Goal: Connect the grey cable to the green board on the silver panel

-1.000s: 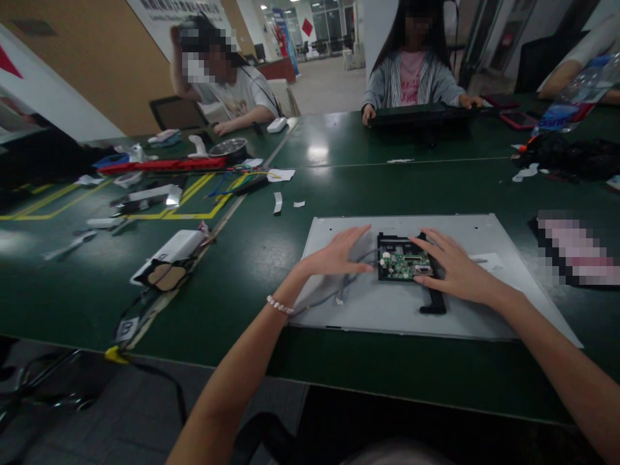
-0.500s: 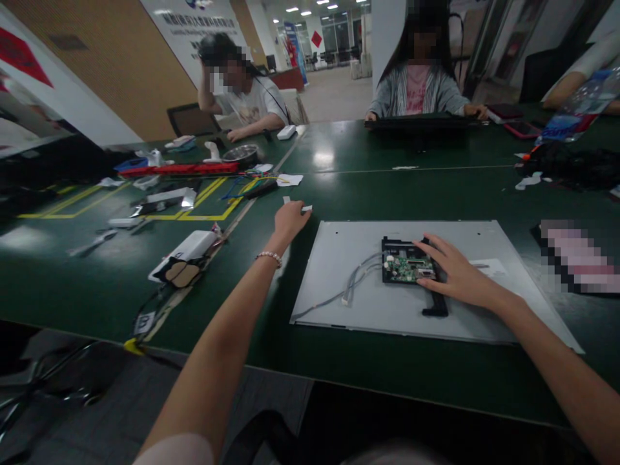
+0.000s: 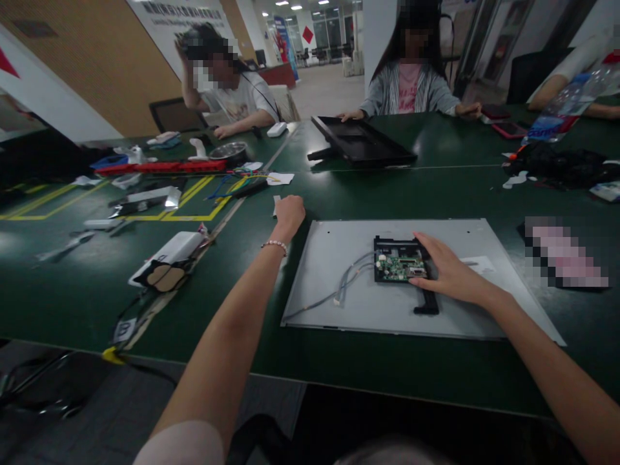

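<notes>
A flat grey-white panel (image 3: 329, 271) lies on the green table in front of me. On it is a black plastic frame with a green circuit board (image 3: 400, 266) in it, and thin grey cables (image 3: 349, 274) run from its left side. My right hand (image 3: 448, 274) grips the frame's right side, index finger at the top corner and thumb near the lower edge of the board. My left hand (image 3: 290, 213) is closed beyond the panel's upper left corner. A small white strip (image 3: 276, 205) shows beside it; what its fingers hold is hidden.
Across the table a person's hand touches a tilted black panel-like casing (image 3: 368, 142). To the left lie a white device with black bands (image 3: 169, 255), wires (image 3: 242, 186) and a red strip (image 3: 159, 168). A phone (image 3: 566, 253) and a bottle (image 3: 557, 116) are at the right.
The co-worker's black casing has swung left and tipped onto the table. My left fingers have curled inward, hiding the white piece that showed at their tips. My right hand keeps its place on the frame.
</notes>
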Available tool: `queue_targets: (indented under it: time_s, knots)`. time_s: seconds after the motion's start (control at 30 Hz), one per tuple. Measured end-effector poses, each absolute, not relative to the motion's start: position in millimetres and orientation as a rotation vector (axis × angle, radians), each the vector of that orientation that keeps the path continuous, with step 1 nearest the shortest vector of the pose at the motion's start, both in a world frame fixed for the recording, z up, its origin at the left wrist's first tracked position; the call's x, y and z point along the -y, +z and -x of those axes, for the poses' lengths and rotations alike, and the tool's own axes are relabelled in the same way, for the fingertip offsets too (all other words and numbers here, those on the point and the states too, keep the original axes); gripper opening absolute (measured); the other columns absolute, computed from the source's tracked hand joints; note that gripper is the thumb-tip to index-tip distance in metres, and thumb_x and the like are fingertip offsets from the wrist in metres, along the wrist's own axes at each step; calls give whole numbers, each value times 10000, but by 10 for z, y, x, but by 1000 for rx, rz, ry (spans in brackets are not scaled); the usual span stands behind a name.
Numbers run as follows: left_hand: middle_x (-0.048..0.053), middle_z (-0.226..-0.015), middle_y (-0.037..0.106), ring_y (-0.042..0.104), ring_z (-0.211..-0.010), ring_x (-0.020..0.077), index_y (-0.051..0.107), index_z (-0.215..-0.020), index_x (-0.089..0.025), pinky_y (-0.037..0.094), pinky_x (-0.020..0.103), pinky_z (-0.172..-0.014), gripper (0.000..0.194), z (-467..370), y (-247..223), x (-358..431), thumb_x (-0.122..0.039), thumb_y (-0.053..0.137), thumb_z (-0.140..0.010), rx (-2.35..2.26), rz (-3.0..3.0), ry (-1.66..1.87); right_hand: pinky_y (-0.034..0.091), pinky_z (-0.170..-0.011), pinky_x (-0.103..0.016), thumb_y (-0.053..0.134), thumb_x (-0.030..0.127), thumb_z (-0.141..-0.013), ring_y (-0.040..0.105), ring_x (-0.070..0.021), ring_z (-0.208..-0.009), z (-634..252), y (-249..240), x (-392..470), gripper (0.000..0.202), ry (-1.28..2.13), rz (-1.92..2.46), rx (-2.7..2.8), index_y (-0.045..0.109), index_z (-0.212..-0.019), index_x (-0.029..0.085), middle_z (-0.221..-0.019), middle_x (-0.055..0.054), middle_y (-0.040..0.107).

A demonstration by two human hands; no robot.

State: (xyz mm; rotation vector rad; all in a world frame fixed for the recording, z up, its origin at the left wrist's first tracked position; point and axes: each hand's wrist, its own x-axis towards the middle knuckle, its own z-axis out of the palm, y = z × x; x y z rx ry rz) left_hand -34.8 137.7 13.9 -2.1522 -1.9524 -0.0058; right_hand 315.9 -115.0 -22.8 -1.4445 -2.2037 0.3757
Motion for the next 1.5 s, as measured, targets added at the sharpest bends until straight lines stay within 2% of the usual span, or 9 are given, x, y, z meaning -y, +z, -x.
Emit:
queue_targets:
  time_s: [0.1,0.23,0.4,0.57,0.8,1.0,1.33,1.5]
  knots:
    - [206,-1107,691,648,-1046,301,715,-1024,-75,452,359,-888,338,213,226,-1253,-228,421,-958,1787,2298,-106,333,-1143,-609,613,570,-847,330,-386,-1426,-3165,-206,1163,961,414,1459,2183,68,-1579,270,-1586,-143,298]
    - [118,-1056,724,672,-978,232,721,-1036,-149,467,301,-822,318,-235,336,-916,-280,436,-985,1343,2607,-298,340,-1130,-624,622,569,-843,347,-396,-1412,-3158,-196,1175,962,436,1466,2166,84,-1578,258,-1578,-154,306]
    - [72,-1015,743,689,-891,184,707,-1062,-183,459,267,-723,261,-889,340,-444,-261,471,-985,793,2890,-357,337,-1136,-609,632,562,-836,351,-388,-1410,-3159,-223,1153,963,398,1417,2169,93,-1575,262,-1569,-150,322]
    - [70,-902,739,681,-824,183,708,-883,-160,417,279,-663,234,-1212,202,-236,-223,499,-968,564,2932,-274,332,-1135,-602,623,583,-836,351,-379,-1411,-3169,-252,1131,962,396,1416,2174,91,-1572,266,-1565,-152,329]
    - [70,-855,732,663,-835,193,698,-814,-164,376,313,-709,238,-1290,102,-196,-194,510,-957,493,2947,-288,307,-1152,-586,617,600,-832,335,-368,-1425,-3169,-284,1119,971,398,1438,2173,79,-1573,276,-1576,-142,315]
    - [64,-847,726,656,-819,172,705,-821,-165,395,291,-699,256,-1288,6,-216,-195,492,-961,470,3033,-336,309,-1155,-577,606,577,-841,332,-359,-1430,-3165,-265,1122,961,400,1455,2182,69,-1577,269,-1576,-146,318]
    - [73,-994,747,676,-928,163,738,-932,-164,457,297,-867,217,-1238,-38,-261,-221,529,-941,521,3210,-471,326,-1137,-604,616,554,-834,350,-381,-1416,-3151,-235,1142,970,409,1477,2171,63,-1580,274,-1569,-145,333]
    - [85,-1079,740,676,-991,161,729,-1040,-161,479,310,-928,241,-1220,-58,-280,-182,515,-931,563,3258,-551,334,-1128,-614,621,548,-833,352,-383,-1413,-3158,-253,1135,969,401,1453,2175,68,-1580,273,-1568,-144,336]
